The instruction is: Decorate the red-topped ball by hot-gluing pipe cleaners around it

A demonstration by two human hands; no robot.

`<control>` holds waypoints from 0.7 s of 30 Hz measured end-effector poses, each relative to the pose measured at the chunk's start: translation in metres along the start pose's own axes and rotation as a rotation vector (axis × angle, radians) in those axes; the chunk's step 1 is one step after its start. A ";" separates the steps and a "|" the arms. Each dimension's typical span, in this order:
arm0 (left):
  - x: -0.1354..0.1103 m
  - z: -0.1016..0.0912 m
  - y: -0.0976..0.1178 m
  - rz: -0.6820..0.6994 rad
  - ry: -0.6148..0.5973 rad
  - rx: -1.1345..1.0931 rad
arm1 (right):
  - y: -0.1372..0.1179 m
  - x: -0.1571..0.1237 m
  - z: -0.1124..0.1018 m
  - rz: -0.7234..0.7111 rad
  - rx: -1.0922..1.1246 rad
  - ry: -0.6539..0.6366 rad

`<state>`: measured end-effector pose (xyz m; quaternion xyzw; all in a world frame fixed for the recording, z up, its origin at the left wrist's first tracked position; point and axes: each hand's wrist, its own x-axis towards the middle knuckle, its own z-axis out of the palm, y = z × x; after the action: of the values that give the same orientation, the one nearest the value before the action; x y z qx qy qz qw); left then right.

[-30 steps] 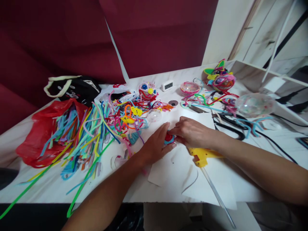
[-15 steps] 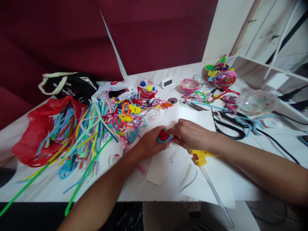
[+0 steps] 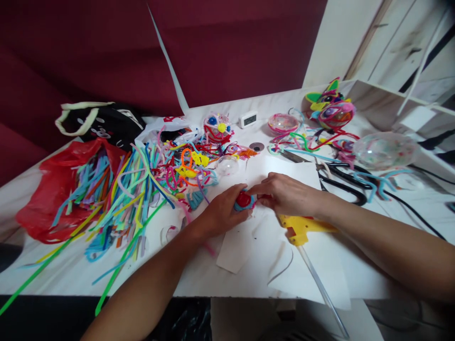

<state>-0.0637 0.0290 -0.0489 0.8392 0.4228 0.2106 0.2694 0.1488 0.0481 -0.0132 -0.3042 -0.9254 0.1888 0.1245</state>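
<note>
Home craft table (image 3: 220,279): heaped pipe cleaners (image 3: 131,189), glue gun (image 3: 302,227), scissors (image 3: 341,182)

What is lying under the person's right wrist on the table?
A yellow glue gun lies under the right hand, on white paper. Its handle end shows, with a clear glue stick trailing toward the table edge. Its nozzle end is covered by the hand.

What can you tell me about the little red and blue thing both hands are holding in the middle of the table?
The small red and blue piece is a rounded red centre with fuzzy light-blue pipe cleaner wrapped around its edge. It sits low over the white paper sheet, pinched between the left hand and the right hand, whose fingertips cover much of it. Its underside and exact shape are hidden. The yellow glue gun lies just beside it, apart.
</note>
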 end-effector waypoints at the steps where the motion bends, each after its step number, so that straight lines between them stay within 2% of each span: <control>1: 0.000 0.000 0.000 0.003 0.002 0.001 | 0.000 0.000 0.000 0.001 0.000 0.000; 14: -0.001 0.002 -0.001 0.005 0.004 -0.047 | 0.005 0.003 0.011 0.015 -0.047 0.032; 17: 0.000 -0.002 -0.002 0.022 -0.033 -0.056 | 0.001 0.004 0.012 0.044 -0.060 0.037; 21: 0.004 -0.014 -0.002 0.069 -0.152 -0.069 | -0.010 0.003 0.014 0.125 -0.076 0.055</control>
<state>-0.0705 0.0366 -0.0388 0.8572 0.3643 0.1700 0.3220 0.1364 0.0391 -0.0212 -0.3712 -0.9072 0.1526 0.1261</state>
